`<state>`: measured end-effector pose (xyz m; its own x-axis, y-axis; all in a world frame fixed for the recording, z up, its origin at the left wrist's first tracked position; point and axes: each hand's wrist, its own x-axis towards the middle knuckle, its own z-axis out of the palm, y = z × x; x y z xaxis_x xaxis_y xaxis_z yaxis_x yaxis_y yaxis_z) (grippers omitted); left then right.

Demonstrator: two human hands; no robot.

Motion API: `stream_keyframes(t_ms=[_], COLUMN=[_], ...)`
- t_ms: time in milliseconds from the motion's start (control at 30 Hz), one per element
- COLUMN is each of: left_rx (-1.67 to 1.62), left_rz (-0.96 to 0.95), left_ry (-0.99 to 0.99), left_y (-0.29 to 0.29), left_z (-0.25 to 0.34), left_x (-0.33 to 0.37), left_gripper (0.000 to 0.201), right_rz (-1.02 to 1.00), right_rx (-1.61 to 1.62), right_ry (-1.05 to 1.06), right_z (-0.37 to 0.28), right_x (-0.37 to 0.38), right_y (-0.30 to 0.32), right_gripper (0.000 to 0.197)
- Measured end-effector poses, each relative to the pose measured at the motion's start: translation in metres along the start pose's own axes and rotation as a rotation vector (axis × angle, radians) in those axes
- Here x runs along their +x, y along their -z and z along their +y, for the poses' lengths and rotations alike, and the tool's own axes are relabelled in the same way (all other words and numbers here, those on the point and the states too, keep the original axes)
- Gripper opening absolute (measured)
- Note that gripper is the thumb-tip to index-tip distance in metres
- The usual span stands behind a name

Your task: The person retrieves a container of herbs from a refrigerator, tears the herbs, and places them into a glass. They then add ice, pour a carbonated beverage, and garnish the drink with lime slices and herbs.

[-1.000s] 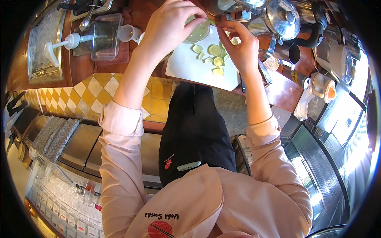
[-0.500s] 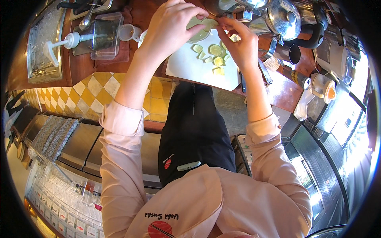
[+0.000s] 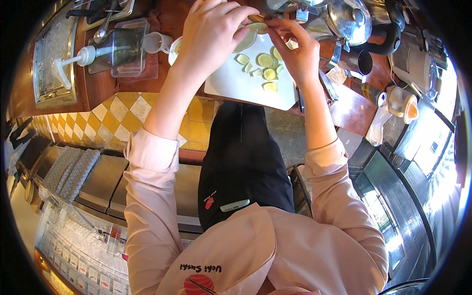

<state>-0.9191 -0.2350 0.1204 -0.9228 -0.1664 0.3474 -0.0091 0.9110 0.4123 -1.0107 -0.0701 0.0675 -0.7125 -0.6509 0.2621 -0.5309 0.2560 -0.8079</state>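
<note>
At the top of the head view, my left hand [image 3: 214, 29] and my right hand [image 3: 296, 45] meet over a white cutting board [image 3: 227, 87]. A thin lime slice [image 3: 259, 28] is pinched between the fingertips of both hands, partly hidden by them. Just behind it sits a round vessel with pale green in it [image 3: 247, 42], largely covered by my left hand. Below the fingers, several cut lime pieces [image 3: 265, 60] lie on the board, some round and some in wedges. One yellowish lime piece [image 3: 270, 87] is closest to me.
Left of the board are a white cup [image 3: 156, 42], a pump dispenser [image 3: 86, 55] and a clear plastic tub [image 3: 129, 72]. To the right stand a shiny metal kettle [image 3: 350, 22], a dark metal cup [image 3: 364, 63] and a can [image 3: 376, 96]. The counter's front edge runs below the board.
The lime slice has tilted and shifted slightly, so less of its face shows. My left fingertips have moved a little closer to my right. The loose lime pieces lie as before.
</note>
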Motion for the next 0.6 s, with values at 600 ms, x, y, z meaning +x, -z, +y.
stream_keyframes(t_ms=[600], left_rx=[-0.026], left_rz=[-0.237], left_ry=[0.086], left_y=[-0.153], left_z=[0.038], left_x=[-0.073], left_gripper=[0.037], right_rz=[-0.038], right_rx=[-0.151], right_ry=[-0.615], right_z=[0.084], right_x=[-0.123], right_y=[0.047], right_gripper=[0.013])
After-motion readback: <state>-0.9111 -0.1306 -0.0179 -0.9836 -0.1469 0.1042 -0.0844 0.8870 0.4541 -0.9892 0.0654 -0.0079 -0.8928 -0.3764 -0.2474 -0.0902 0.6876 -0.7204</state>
